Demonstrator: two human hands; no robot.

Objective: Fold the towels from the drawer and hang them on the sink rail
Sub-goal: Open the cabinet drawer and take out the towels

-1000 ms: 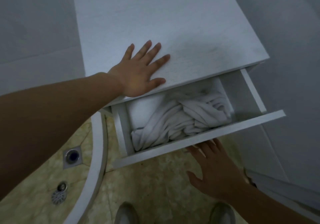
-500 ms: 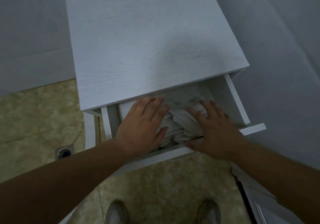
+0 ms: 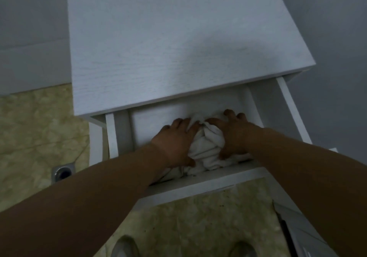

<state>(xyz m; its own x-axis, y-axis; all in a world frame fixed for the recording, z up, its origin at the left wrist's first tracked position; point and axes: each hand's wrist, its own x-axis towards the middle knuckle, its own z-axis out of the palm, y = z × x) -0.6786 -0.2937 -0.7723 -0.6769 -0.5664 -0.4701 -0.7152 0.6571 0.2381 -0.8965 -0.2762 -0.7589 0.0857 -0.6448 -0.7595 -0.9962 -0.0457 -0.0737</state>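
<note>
left grip (image 3: 174, 140): curled round towels (image 3: 206, 153)
right grip (image 3: 235, 137): curled round the same towels
towels: white, bunched up in open drawer (image 3: 198, 187)

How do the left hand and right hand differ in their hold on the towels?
The left hand grips the left side of the towels, fingers close together; the right hand grips the right side, fingers spread. The right hand reaches farther back in the drawer than the left hand. Both squeeze the same bundle.
</note>
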